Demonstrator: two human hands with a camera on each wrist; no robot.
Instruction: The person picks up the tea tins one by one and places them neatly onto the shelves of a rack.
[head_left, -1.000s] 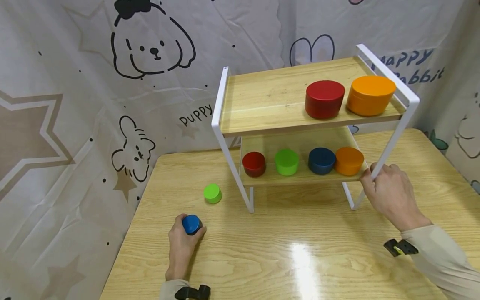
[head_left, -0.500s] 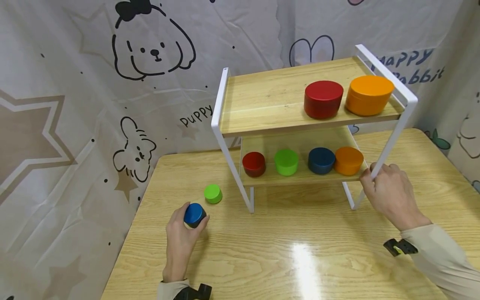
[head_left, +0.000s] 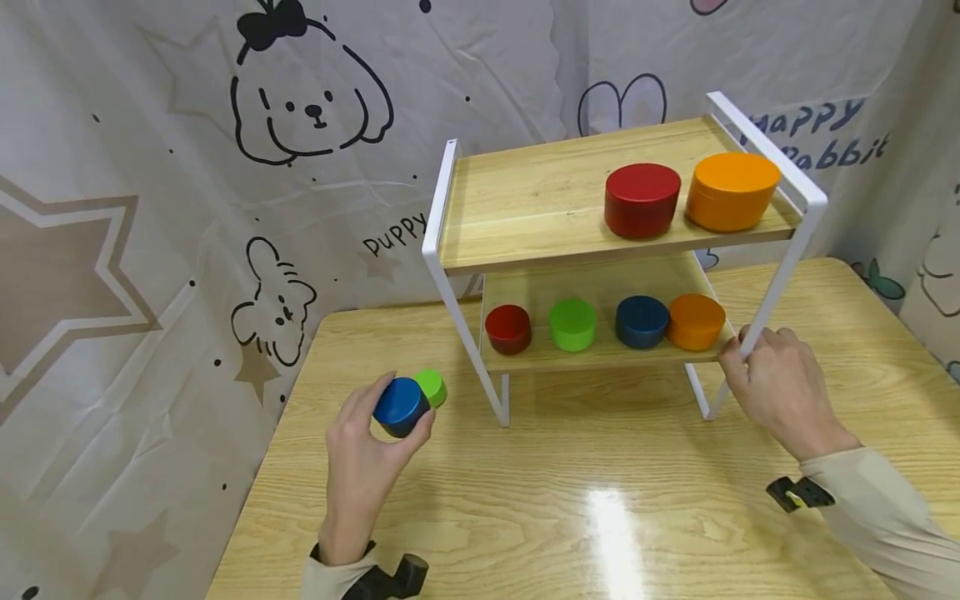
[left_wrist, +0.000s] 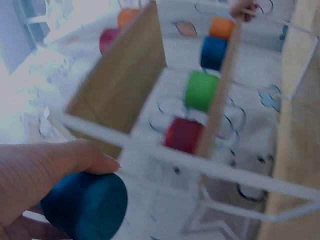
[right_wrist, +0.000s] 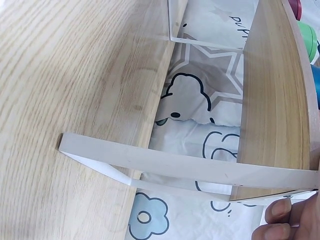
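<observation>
My left hand (head_left: 363,458) pinches a blue cylinder (head_left: 401,407) between thumb and fingers, raised above the table at the left. In the left wrist view the same blue cylinder (left_wrist: 92,207) shows below the thumb. Just behind it a small green cylinder (head_left: 431,387) sits on the table, partly covered by the blue one. My right hand (head_left: 783,392) grips the right side of the two-tier shelf (head_left: 525,192) at its white leg, level with the lower board. In the right wrist view the curled fingertips (right_wrist: 278,211) show beside the white frame.
Red (head_left: 642,200) and orange (head_left: 733,192) cylinders stand on the upper board's right half. The lower board holds red (head_left: 508,329), green (head_left: 573,324), blue (head_left: 642,322) and orange (head_left: 696,322) ones. A printed curtain (head_left: 510,75) hangs behind the wooden table (head_left: 540,500).
My left hand has lifted the blue cylinder off the table and carried it up and slightly right, towards the small green one. The right hand has kept its hold on the shelf.
</observation>
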